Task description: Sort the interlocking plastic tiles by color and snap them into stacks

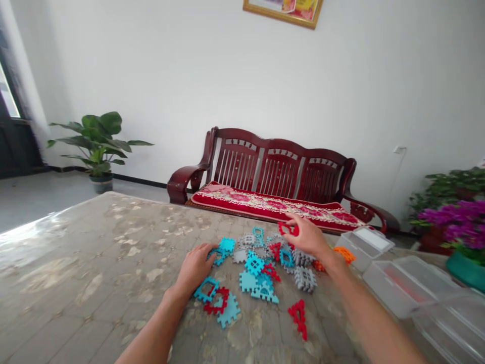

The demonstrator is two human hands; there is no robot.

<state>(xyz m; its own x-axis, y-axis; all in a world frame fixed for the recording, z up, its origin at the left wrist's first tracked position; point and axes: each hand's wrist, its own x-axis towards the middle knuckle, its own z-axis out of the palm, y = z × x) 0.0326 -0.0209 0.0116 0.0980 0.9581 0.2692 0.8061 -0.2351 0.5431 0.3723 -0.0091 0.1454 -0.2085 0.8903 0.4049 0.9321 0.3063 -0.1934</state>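
Note:
Several interlocking plastic building tiles with notched edges lie in a loose pile on the table. My right hand [307, 236] pinches a red frame tile [284, 228] at the far side of the pile. Below it are a blue frame tile [287, 258] and a stack of grey tiles [305, 279]. At the pile's left edge my left hand [195, 265] rests low with fingers loosely extended, its fingertips beside a blue tile [217, 258]; whether they touch it I cannot tell. Nearer me lie another blue frame tile [206, 289], a red frame tile [223, 303] and a red triangular tile [298, 318].
Clear plastic boxes [396, 285] stand on the right of the patterned table [94, 273], with orange tiles [344, 254] beside them. Purple flowers [460, 222] in a teal pot are at the right edge. A wooden bench [280, 167] stands behind the table, a potted plant [100, 136] at left.

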